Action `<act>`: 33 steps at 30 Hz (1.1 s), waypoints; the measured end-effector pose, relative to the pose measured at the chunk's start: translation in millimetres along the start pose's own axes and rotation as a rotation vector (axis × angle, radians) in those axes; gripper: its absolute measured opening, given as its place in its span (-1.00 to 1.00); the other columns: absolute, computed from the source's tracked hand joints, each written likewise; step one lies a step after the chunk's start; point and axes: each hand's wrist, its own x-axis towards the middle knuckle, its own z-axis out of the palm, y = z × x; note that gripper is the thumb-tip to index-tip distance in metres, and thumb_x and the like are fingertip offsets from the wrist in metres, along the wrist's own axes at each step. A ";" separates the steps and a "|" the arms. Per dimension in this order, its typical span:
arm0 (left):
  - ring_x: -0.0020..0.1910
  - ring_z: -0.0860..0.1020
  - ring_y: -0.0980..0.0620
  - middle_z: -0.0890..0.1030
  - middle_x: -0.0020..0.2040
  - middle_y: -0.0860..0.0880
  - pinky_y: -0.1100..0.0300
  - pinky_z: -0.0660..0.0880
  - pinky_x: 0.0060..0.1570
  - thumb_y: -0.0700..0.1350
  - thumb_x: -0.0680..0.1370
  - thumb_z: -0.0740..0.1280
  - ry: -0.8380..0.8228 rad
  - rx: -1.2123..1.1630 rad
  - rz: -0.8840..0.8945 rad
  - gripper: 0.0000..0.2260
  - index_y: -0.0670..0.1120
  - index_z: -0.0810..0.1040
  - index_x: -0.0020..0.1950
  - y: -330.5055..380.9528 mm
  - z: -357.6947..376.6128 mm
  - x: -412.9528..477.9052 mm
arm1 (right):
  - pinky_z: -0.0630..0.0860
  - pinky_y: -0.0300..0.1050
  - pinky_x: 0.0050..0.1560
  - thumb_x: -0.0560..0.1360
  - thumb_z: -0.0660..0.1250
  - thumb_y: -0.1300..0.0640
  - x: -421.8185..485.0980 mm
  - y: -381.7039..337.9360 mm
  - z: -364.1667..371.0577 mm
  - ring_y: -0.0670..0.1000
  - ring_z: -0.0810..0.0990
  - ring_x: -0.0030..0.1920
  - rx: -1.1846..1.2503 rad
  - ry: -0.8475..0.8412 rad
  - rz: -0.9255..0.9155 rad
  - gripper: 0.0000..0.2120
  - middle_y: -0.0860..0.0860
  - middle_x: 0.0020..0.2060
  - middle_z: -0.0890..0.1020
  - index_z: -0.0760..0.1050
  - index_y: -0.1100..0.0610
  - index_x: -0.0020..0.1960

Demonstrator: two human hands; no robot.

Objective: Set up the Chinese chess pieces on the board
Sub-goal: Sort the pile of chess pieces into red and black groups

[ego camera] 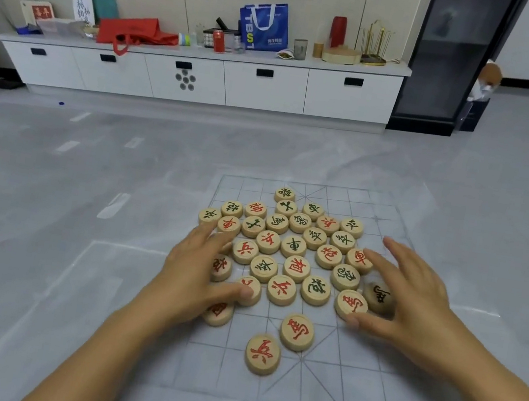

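Observation:
A thin transparent chess board point(362, 382) with grey grid lines lies on the floor. Several round wooden pieces point(296, 268) with red or dark green characters sit bunched together on its middle. Two red pieces, one point(297, 331) and another point(262, 354), lie apart nearer to me. My left hand point(200, 270) rests flat on the left side of the bunch, fingers straight, partly covering a few pieces. My right hand point(411, 293) lies flat against the right side, thumb touching a red piece point(351, 304), with a dark piece point(379, 296) partly hidden under it.
Grey glossy floor point(82, 206) surrounds the board. A long white cabinet point(206, 80) stands at the far wall with bags, cans and boxes on top. A dark glass-door cabinet point(452, 56) stands at the far right.

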 end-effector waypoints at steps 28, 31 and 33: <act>0.41 -0.33 0.38 -0.27 0.45 0.27 0.17 -0.32 0.47 0.34 0.47 0.08 -0.278 0.148 0.370 -0.27 0.15 -0.24 0.48 30.4 26.9 -42.0 | 0.29 -0.40 0.19 0.48 0.29 -0.02 -29.8 -48.5 24.3 -0.20 0.35 0.26 0.140 0.053 -0.234 -0.55 -0.22 0.25 0.41 0.31 -0.10 0.35; 0.36 -0.36 0.44 -0.33 0.39 0.39 0.34 -0.33 0.41 0.32 0.45 0.18 -0.284 0.087 0.361 -0.27 0.32 -0.30 0.37 23.3 16.5 -46.6 | 0.23 -0.47 0.16 0.46 0.32 -0.04 -27.3 -50.3 24.5 -0.20 0.32 0.27 0.150 0.034 -0.288 -0.55 -0.25 0.25 0.37 0.34 -0.11 0.33; 0.33 -0.38 0.49 -0.37 0.33 0.46 0.46 -0.35 0.31 0.32 0.41 0.26 -0.273 0.078 0.322 -0.23 0.40 -0.32 0.31 13.2 7.6 -48.3 | 0.27 -0.39 0.18 0.48 0.28 -0.06 -28.9 -54.8 24.7 -0.19 0.31 0.25 0.088 0.002 -0.332 -0.59 -0.28 0.23 0.35 0.36 -0.13 0.31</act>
